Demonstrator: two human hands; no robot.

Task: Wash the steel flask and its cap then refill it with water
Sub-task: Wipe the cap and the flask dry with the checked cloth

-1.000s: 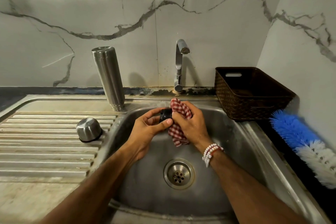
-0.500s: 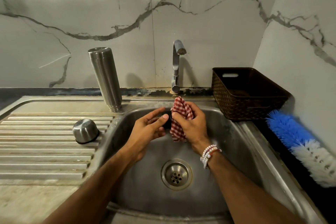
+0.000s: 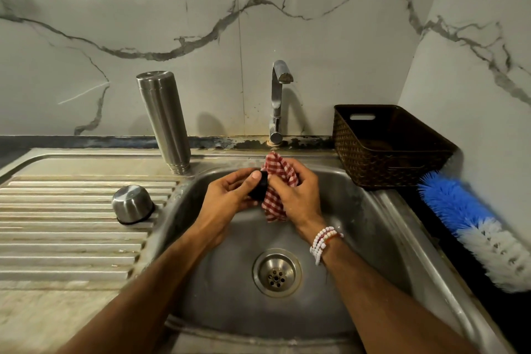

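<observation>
The steel flask [image 3: 163, 121] stands upside down at the sink's back left corner. Its steel outer cap [image 3: 132, 204] rests mouth down on the ribbed drainboard. Over the sink basin [image 3: 359, 227], my left hand [image 3: 227, 198] grips a small black inner cap [image 3: 260, 188], mostly hidden by my fingers. My right hand [image 3: 293, 198] holds a red-and-white checked cloth [image 3: 277, 184] pressed against that black cap. The tap [image 3: 277, 100] stands behind my hands, and no water runs from it.
A dark woven basket [image 3: 388, 146] sits at the sink's back right. A blue-and-white bottle brush [image 3: 474, 227] lies on the dark counter along the right wall. The drain [image 3: 276, 272] lies below my hands. The marble wall closes the back and right.
My hands have stayed together over the basin. The left thumb has shifted on the black cap and the cloth has bunched slightly differently around it.
</observation>
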